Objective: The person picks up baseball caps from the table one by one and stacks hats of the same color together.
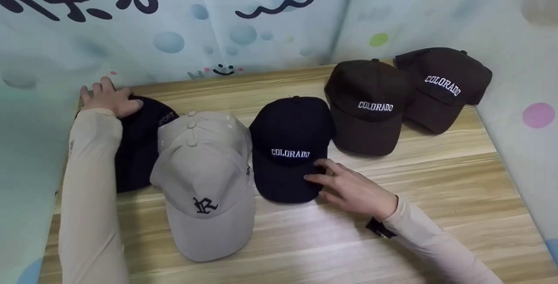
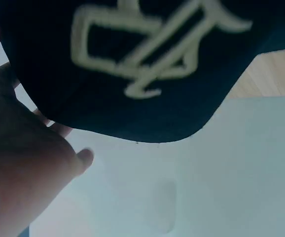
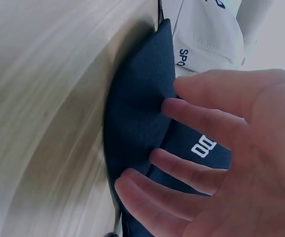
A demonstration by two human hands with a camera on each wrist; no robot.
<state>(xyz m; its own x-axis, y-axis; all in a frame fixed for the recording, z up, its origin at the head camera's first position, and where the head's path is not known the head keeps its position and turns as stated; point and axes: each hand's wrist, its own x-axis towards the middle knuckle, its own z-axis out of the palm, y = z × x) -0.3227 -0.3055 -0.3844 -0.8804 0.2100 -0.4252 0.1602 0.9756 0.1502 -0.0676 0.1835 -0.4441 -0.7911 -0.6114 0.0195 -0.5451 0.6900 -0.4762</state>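
Observation:
At the left end of a row of caps lies a dark cap (image 1: 139,144), partly hidden by the sleeve. My left hand (image 1: 107,98) rests at its far edge with the fingers spread. The left wrist view shows a large pale emblem on a dark cap (image 2: 132,116), with the left hand (image 2: 29,148) beside its edge. Farther right sits a navy cap (image 1: 290,131) lettered COLORADO. Fingertips of my right hand (image 1: 355,190) touch the right side of its brim, fingers loosely extended; in the right wrist view they lie along that brim (image 3: 135,113).
Nested grey caps (image 1: 209,179) with a black R stand between the dark cap and the navy one. Two dark brown COLORADO caps (image 1: 370,87) sit at the right, side by side. Patterned cloth (image 1: 270,26) borders the wooden tabletop (image 1: 436,179) at the back and sides.

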